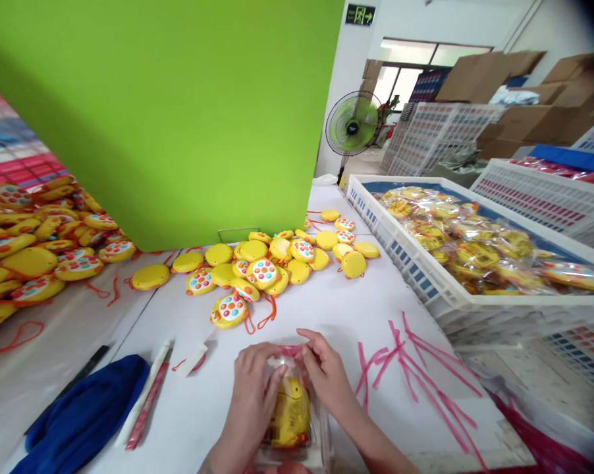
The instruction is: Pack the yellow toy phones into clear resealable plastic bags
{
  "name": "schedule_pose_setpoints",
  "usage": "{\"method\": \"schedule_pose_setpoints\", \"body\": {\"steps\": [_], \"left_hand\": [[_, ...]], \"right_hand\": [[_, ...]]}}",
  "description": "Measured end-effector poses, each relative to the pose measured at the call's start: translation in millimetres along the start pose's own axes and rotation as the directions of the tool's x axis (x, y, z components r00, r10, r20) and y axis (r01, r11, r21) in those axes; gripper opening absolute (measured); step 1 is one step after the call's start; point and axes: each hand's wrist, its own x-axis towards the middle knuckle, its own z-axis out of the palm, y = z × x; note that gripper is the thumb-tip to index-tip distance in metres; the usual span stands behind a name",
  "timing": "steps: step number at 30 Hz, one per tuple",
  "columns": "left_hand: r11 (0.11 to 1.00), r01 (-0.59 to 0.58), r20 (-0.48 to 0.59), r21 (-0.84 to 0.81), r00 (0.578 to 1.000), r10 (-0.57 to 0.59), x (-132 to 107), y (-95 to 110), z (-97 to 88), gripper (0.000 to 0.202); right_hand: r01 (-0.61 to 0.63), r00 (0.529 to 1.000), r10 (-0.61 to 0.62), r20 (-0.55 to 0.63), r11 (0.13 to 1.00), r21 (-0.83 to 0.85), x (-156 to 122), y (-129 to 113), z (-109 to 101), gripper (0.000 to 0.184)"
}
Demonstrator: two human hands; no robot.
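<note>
Already, wrapped toys fill the crate on the right. At bottom middle, the left hand and right hand both pinch the top of a clear bag with one yellow toy inside. Bare toys, middle and left, have no bags yet.
</note>
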Motion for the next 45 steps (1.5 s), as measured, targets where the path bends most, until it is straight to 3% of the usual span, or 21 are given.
{"method": "schedule_pose_setpoints", "body": {"steps": [3, 6, 10, 12, 14, 16, 18, 21, 24, 26, 27, 29, 31, 33, 36, 38, 42, 45], "left_hand": [[0.967, 0.223, -0.088, -0.125, 0.968, -0.235, -3, -11, -5.2, 0.036], [0.835, 0.418, 0.068, -0.358, 0.903, -0.423, -5, -15, -5.1, 0.051], [0.684, 0.486, 0.257, -0.544, 0.873, -0.415, -4, -11, -2.2, 0.04], [0.648, 0.509, 0.287, -0.567, 0.859, -0.425, -2, -8, -0.9, 0.036], [0.628, 0.513, 0.301, -0.585, 0.857, -0.419, 0, -5, 0.1, 0.034], [0.647, 0.492, 0.308, -0.583, 0.87, -0.385, 1, -1, 0.9, 0.032], [0.712, 0.443, 0.287, -0.545, 0.896, -0.338, 1, 1, 1.4, 0.031], [0.836, 0.356, 0.245, -0.418, 0.93, -0.273, 0, 5, 1.9, 0.027], [0.915, 0.297, 0.227, -0.274, 0.944, -0.238, -1, 8, 1.9, 0.022], [0.932, 0.282, 0.242, -0.227, 0.944, -0.226, -1, 11, 1.2, 0.023], [0.932, 0.283, 0.261, -0.225, 0.94, -0.222, 0, 12, 0.6, 0.024], [0.922, 0.301, 0.301, -0.242, 0.927, -0.224, 2, 14, -0.8, 0.027], [0.898, 0.346, 0.327, -0.271, 0.911, -0.253, 3, 11, -1.6, 0.029], [0.846, 0.416, 0.342, -0.333, 0.89, -0.303, 2, 2, -0.8, 0.031], [0.708, 0.524, 0.381, -0.472, 0.846, -0.372, 1, -18, 3.2, 0.039], [0.642, 0.566, 0.4, -0.517, 0.823, -0.404, 0, -30, 6.2, 0.043], [0.616, 0.598, 0.448, -0.513, 0.799, -0.402, 2, -41, 8.4, 0.045], [0.583, 0.627, 0.48, -0.517, 0.776, -0.409, 4, -40, 7.4, 0.047]], "right_hand": [[0.002, 0.999, 0.001, -0.043, 0.997, 0.075, -5, 0, 2, 0.035], [0.022, 0.997, -0.014, -0.082, 0.995, 0.102, -7, -3, 2, 0.035], [0.072, 0.99, -0.072, -0.122, 0.997, 0.0, -3, -6, -5, 0.033], [0.167, 0.969, -0.193, -0.157, 0.972, -0.166, 1, -9, -10, 0.031], [0.321, 0.92, -0.375, -0.112, 0.886, -0.335, 4, -14, -14, 0.033], [0.476, 0.855, -0.518, 0.017, 0.771, -0.422, 6, -22, -14, 0.038], [0.578, 0.802, -0.575, 0.163, 0.676, -0.456, 7, -32, -8, 0.043], [0.64, 0.762, -0.561, 0.323, 0.576, -0.508, 7, -44, 3, 0.044], [0.655, 0.75, -0.551, 0.366, 0.54, -0.529, 6, -48, 13, 0.041], [0.615, 0.785, -0.533, 0.317, 0.605, -0.506, 8, -44, 17, 0.039], [0.563, 0.824, -0.504, 0.259, 0.679, -0.471, 10, -40, 17, 0.039], [0.385, 0.921, -0.381, 0.079, 0.862, -0.33, 16, -30, 12, 0.034], [0.167, 0.976, -0.178, -0.128, 0.982, -0.09, 26, -16, -5, 0.027], [0.026, 0.949, 0.028, -0.313, 0.986, 0.165, 37, 0, -34, 0.026], [0.013, 0.797, 0.208, -0.568, 0.933, 0.36, 46, 24, -88, 0.032], [-0.027, 0.759, 0.201, -0.619, 0.96, 0.278, 45, 37, -119, 0.032], [-0.154, 0.835, 0.176, -0.521, 0.984, 0.086, 33, 45, -151, 0.029], [-0.168, 0.865, 0.02, -0.501, 0.953, -0.253, 28, 36, -159, 0.028]]}}
